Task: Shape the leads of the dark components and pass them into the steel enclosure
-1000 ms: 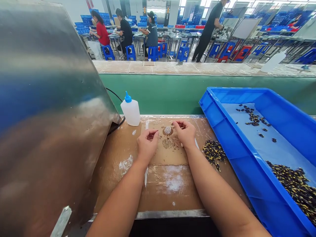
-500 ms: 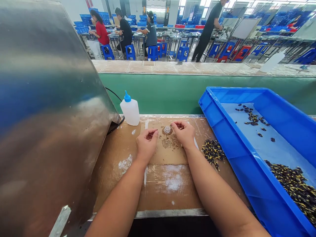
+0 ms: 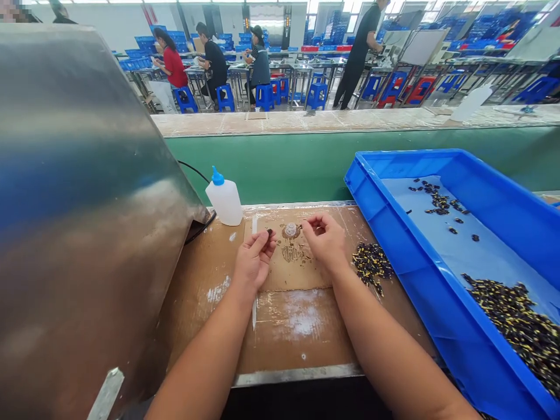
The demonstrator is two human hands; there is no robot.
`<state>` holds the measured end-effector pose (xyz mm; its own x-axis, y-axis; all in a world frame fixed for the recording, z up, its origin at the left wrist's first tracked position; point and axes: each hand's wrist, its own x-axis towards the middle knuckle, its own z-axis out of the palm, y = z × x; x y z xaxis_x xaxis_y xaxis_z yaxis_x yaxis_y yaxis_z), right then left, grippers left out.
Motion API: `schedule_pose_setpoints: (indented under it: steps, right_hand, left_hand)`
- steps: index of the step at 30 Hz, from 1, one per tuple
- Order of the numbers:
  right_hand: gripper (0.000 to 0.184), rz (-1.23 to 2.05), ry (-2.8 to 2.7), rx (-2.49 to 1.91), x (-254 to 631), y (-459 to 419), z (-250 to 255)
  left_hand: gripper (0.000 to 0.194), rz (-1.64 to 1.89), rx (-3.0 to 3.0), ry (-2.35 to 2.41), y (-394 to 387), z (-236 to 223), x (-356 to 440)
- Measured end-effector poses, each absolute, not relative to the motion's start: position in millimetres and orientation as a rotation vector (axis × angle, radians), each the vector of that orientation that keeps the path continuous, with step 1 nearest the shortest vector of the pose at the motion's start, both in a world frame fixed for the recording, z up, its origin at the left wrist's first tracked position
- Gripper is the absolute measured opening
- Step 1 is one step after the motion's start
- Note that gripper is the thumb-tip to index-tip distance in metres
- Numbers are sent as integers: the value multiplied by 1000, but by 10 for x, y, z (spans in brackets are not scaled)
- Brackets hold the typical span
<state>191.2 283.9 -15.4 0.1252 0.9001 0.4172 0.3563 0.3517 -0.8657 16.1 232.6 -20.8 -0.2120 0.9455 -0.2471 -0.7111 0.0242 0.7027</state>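
My left hand (image 3: 254, 258) is closed in a pinch on a small dark piece (image 3: 269, 232), which shows at the thumb and fingertips. Just right of the small clear round dish (image 3: 291, 230), my right hand (image 3: 324, 238) is pinched too, with a tiny dark tip at its fingers; what it holds is too small to name. The dish stands on a stained cardboard sheet (image 3: 301, 280), between the two hands. Right of my right wrist lies a pile of small black-and-yellow parts (image 3: 371, 262).
A blue tray (image 3: 402, 251) on the right holds more black-and-yellow parts (image 3: 511, 315) on a pale liner. A white bottle with a blue nozzle (image 3: 224, 201) stands behind my left hand. A large metal housing (image 3: 87, 221) fills the left side. Several people sit or stand beyond the green belt (image 3: 262, 166).
My left hand has turned, bringing the dark piece into sight at its fingertips. My right hand stays pinched beside the dish. The whole view has shifted slightly.
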Motion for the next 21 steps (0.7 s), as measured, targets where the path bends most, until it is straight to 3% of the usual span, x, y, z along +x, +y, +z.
schedule_pose_setpoints:
  steps: [5,9,16,21]
  right_hand:
    - [23,890,-1452,-923,1742,2533,-6]
    - [18,988,-1450,-764,1647,2405,67]
    - [17,603,-1658,-707,1642,2297,111]
    - [18,505,-1671,-652,1616,2264,121]
  left_hand:
    - [13,1544,312,819,2275,-127,157]
    - [14,1586,325,774,2258,-111,160]
    - [18,1660,462,829,2218,-89,118]
    - [22,1687,566,834,2198,-74,110]
